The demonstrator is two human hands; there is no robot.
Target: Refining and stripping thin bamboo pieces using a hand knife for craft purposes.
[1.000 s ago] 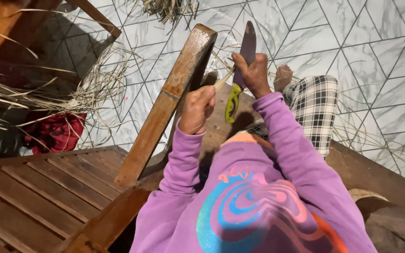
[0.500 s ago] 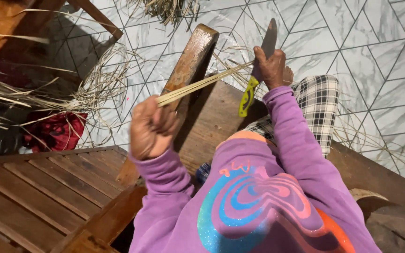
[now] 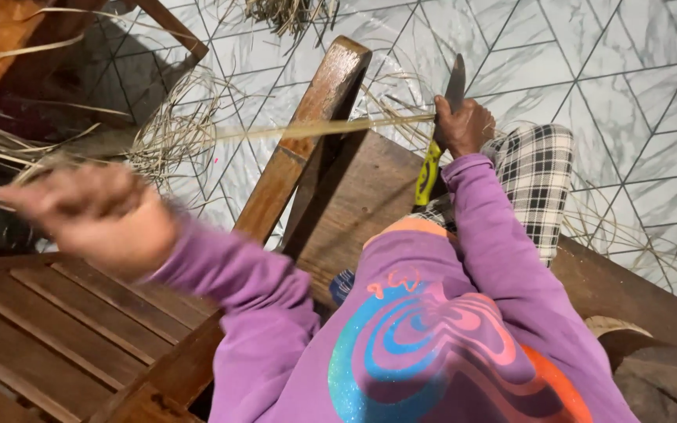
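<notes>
Right hand (image 3: pixel 464 125) grips a knife (image 3: pixel 442 133), blade up, yellow handle below the fist. A pale strip (image 3: pixel 315 128) runs from the blade leftward over the wooden armrest (image 3: pixel 307 141) toward the left hand (image 3: pixel 99 215), which is blurred; its finger state cannot be told.

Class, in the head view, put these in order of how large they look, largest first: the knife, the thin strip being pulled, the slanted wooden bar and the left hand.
1. Slanted wooden bar.
2. Thin strip: long but very slender.
3. Left hand and knife: unsure, since the hand is blurred and nearer the camera, and the right hand hides part of the knife.
</notes>
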